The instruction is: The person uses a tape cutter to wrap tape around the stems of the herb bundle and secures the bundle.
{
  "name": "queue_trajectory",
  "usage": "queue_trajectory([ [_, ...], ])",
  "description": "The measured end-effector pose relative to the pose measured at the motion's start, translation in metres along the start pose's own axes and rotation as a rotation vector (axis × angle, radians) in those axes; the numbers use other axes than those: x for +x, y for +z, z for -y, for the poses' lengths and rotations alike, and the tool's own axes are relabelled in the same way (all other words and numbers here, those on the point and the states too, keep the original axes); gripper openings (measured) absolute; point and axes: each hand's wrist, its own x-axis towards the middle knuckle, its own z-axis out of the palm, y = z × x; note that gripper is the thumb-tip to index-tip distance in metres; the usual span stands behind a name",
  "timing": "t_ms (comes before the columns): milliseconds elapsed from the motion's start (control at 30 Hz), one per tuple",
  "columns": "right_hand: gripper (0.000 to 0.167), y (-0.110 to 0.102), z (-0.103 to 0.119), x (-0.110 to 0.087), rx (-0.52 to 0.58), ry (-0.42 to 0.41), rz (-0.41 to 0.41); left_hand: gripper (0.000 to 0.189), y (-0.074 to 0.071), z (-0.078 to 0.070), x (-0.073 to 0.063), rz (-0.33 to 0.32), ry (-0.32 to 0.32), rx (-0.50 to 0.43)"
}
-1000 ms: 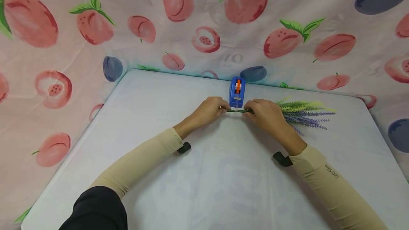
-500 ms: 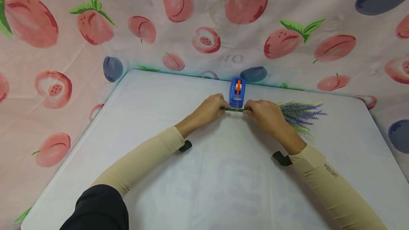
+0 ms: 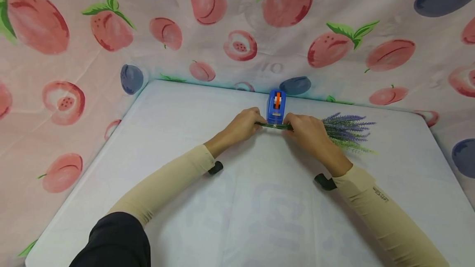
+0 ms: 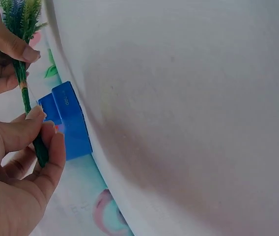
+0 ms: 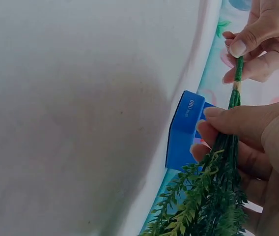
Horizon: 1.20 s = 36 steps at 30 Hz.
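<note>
A bunch of artificial lavender (image 3: pixel 346 127) lies sideways in both hands, purple and yellow-green sprays to the right. My left hand (image 3: pixel 242 125) pinches the stem ends between thumb and fingers. Nearer the flowers, my right hand (image 3: pixel 307 133) grips the same stems (image 5: pixel 235 98). Between the hands, a tan or clear band of tape (image 4: pixel 23 85) circles the stems. Just beyond them stands a blue tape dispenser (image 3: pixel 276 108) with an orange and white core, its front close to the stems. In the right wrist view, green leaves (image 5: pixel 188 201) hang below the right hand.
The table (image 3: pixel 237 201) has a white cover. Behind and at the sides hangs a fruit-print cloth (image 3: pixel 208 48). Dark wrist-mounted pieces (image 3: pixel 325 182) stick out below both sleeves.
The bunch has turned about its length: yellow-green sprays went from the far side to the near side, purple ones now lie farther back. Both hands have stayed nearly in place.
</note>
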Motion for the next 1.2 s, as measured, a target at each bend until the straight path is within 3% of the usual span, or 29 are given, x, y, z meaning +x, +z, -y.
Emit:
queue_trajectory([
  [333, 0.022, 0.0021, -0.0025, -0.0032, -0.019, -0.035, -0.095, 0.021, -0.0023, -0.0013, 0.0023, -0.017, -0.019, 0.014],
  [600, 0.02, 0.0, -0.0048, -0.0052, -0.032, -0.069, -0.11, 0.018, -0.0026, -0.003, 0.0031, -0.001, -0.041, 0.014],
  [967, 0.026, 0.0003, -0.0052, -0.0016, 0.003, -0.056, -0.135, 0.024, -0.0023, -0.0041, 0.0032, 0.01, -0.007, 0.091],
  [1200, 0.022, 0.0005, -0.0069, -0.0001, -0.003, -0.096, -0.154, 0.027, -0.0017, -0.004, 0.0052, 0.011, -0.014, 0.094],
])
